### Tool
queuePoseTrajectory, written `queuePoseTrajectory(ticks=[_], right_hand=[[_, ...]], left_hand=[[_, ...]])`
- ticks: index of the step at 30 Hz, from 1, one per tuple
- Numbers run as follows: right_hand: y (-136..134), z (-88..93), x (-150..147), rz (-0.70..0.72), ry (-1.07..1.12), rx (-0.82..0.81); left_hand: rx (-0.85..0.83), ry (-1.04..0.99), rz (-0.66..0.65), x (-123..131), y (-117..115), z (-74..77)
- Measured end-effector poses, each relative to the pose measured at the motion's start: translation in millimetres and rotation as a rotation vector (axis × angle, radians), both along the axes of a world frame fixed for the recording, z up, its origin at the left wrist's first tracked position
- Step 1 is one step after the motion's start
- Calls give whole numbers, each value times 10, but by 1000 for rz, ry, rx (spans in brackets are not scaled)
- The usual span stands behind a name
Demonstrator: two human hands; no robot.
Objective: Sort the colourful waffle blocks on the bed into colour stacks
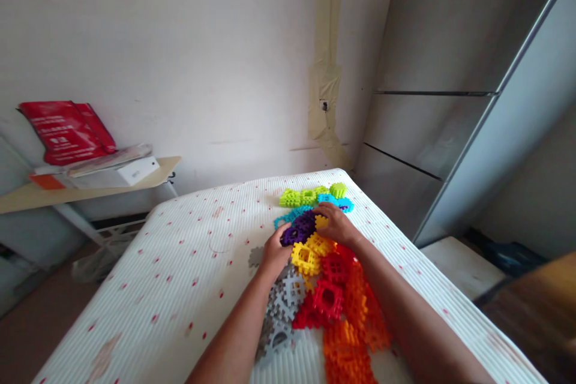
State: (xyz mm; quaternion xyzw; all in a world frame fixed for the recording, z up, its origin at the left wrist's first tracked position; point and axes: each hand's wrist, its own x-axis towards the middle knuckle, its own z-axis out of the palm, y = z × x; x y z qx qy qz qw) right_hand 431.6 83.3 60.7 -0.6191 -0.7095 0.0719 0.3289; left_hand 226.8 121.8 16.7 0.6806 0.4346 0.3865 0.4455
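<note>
My left hand [275, 251] rests at the left side of a cluster of purple interlocking plastic blocks [299, 228], its thumb and fingers curved against them. On the other side my right hand [335, 223] curls over the purple blocks, with a yellow piece [321, 222] beside its palm. Yellow blocks [306, 258] lie just in front of the purple ones. Grey blocks [288, 294] sit under and beside my left wrist. Red blocks [327, 299] and orange blocks [348, 348] lie nearer me. Blue blocks [294, 214] and lime-green blocks [308, 195] are behind.
A table with a white, red-dotted cover [180, 258] bears the blocks. At the left, a wooden side table [166, 168] holds a red bag [67, 132] and a white box [135, 171]. A grey refrigerator [423, 132] stands at the right, near the table's edge.
</note>
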Motion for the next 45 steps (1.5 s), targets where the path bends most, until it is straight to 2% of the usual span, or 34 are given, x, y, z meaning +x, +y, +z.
queuePoseTrajectory(ticks=[6,9,14,18,20,22,23,25,27,29,31,34,37,41,45], right_hand=[[68,114,-433,112,63,36],[84,161,-645,128,107,63],[31,208,-875,197,222,70],[-67,228,-949,377,281,36],[-93,240,-912,412,295,14],[-79,256,-787,358,282,10],[-56,266,-684,280,261,21],[15,284,-400,31,191,40],[101,289,-48,-321,102,28],[180,270,296,-602,20,-65],[246,227,554,-715,-19,-197],[328,150,690,-695,-26,-366],[395,96,583,-707,-40,-449],[452,67,368,-734,-70,-458],[495,24,272,-619,-114,-480]], left_hand=[[-316,-455,-10,-142,25,69],[-309,-480,20,-260,32,151],[-315,-579,-31,-558,-94,260],[-318,-512,-155,-888,-225,364],[-334,-447,-208,-1040,-260,412],[-329,-386,-197,-1154,-261,445],[-308,-343,-180,-1193,-247,456],[-222,-186,-161,-1238,-195,480],[-88,50,-168,-1236,-119,520],[46,300,-179,-1180,-34,586],[139,496,-174,-1062,55,668],[189,673,-142,-763,205,764],[150,785,-74,-368,388,766],[77,848,-24,105,612,614],[53,832,-32,353,689,434]])
